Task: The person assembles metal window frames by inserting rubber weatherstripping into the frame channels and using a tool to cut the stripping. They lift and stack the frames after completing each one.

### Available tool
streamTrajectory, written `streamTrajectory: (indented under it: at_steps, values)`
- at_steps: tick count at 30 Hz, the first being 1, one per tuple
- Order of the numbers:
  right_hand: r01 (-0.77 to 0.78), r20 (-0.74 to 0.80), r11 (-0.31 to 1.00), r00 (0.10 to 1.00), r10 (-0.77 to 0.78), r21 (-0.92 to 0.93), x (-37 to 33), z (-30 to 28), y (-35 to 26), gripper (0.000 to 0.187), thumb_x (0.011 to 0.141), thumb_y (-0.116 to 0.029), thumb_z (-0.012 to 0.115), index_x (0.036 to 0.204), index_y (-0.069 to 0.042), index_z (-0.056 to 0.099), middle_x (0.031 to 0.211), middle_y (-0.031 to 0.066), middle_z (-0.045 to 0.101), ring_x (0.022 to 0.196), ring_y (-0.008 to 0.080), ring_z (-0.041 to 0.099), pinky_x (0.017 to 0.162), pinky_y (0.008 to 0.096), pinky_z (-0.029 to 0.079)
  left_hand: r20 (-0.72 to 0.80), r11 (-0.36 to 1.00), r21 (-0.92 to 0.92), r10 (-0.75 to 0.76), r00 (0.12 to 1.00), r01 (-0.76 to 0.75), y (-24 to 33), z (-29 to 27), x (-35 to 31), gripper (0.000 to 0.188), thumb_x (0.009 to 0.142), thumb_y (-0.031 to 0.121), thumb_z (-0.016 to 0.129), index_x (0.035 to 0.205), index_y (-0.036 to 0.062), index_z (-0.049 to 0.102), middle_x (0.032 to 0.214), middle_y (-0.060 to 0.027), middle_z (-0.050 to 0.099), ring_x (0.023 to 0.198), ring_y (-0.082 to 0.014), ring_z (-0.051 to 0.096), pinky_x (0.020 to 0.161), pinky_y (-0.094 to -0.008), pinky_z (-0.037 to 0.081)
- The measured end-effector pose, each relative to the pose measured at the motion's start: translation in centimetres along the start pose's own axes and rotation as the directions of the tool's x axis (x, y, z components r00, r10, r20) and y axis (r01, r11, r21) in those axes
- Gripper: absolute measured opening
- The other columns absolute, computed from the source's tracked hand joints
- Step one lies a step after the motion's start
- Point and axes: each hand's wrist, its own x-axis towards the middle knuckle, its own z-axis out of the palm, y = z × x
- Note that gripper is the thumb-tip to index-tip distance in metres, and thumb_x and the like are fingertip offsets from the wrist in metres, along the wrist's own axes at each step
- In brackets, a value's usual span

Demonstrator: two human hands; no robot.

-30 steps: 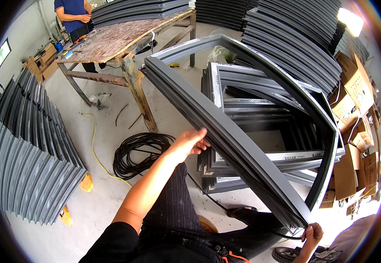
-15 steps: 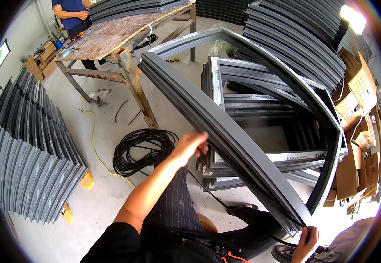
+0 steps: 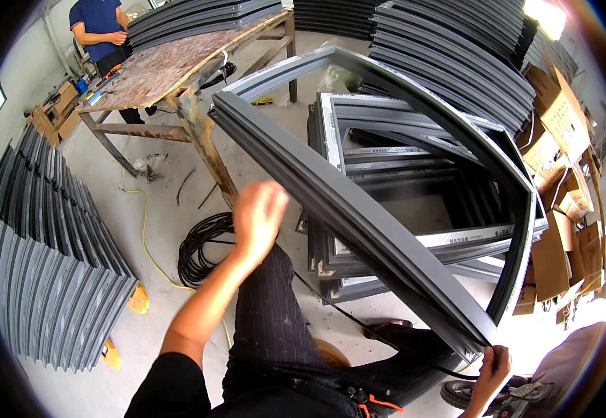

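A large dark grey window frame (image 3: 358, 202) with one curved side leans across in front of me, over a stack of similar frames (image 3: 331, 139). My right hand (image 3: 492, 369) is closed at its lower right corner, with a thin black rubber strip (image 3: 449, 370) between the fingers. From there the strip runs left past my leg. My left hand (image 3: 259, 217) is raised left of the frame's long straight bar, apart from it. Its fingers are curled in, slightly blurred, and nothing shows in them.
A black coil (image 3: 204, 247) and a yellow cord (image 3: 146, 230) lie on the floor. Ribbed grey profiles (image 3: 52, 272) stand at left. A worn table (image 3: 163, 66) is at the back, a person (image 3: 97, 31) behind it. Cardboard boxes (image 3: 552, 258) line the right.
My left hand has moved left and up, away from the frame's long bar. My right hand stays at the lower corner. The view has shifted slightly.
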Motion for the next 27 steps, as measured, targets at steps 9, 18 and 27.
streamTrajectory:
  at_steps: [9, 18, 27]
  values:
    - [-0.019, 0.090, 0.961, 0.996, -0.006, 0.276, -0.6, -0.6, 1.9, 0.021, 0.092, -0.016, 0.063, 0.078, -0.001, 0.056, 0.056, -0.0020, 0.046, 0.046, 0.0035, 0.039, 0.042, 0.0203, 0.027, 0.106, 0.878, -0.083, 0.479, 0.871, -0.472, 6.7, 4.6, -6.8, 0.043, 0.068, 0.026, 0.082, 0.101, 0.0037, 0.066, 0.110, -0.0069, 0.064, 0.109, -0.0259, 0.060, 0.100, -0.0419, 0.048]
    - [-0.058, 0.080, 0.950, 0.996, 0.035, 0.306, -1.5, 0.3, 1.1, 0.015, 0.090, -0.010, 0.062, 0.080, 0.001, 0.058, 0.060, -0.0004, 0.050, 0.048, 0.0040, 0.041, 0.044, 0.0203, 0.029, 0.041, 0.870, -0.028, 0.493, 0.869, -0.493, 7.1, 5.7, -6.7, 0.034, 0.066, 0.024, 0.083, 0.088, 0.0044, 0.067, 0.097, -0.0067, 0.065, 0.099, -0.0243, 0.062, 0.096, -0.0410, 0.051]
    - [-0.039, 0.111, 0.963, 0.994, 0.010, 0.265, -2.0, 0.4, 2.6, 0.016, 0.078, -0.006, 0.070, 0.074, 0.003, 0.057, 0.061, 0.0048, 0.052, 0.056, 0.0125, 0.046, 0.052, 0.0265, 0.036, -0.055, 0.819, -0.125, 0.557, 0.829, -0.559, 9.1, 7.7, -8.9, 0.022, 0.069, 0.014, 0.080, 0.087, 0.0067, 0.069, 0.096, -0.0045, 0.064, 0.094, -0.0236, 0.063, 0.086, -0.0391, 0.056]
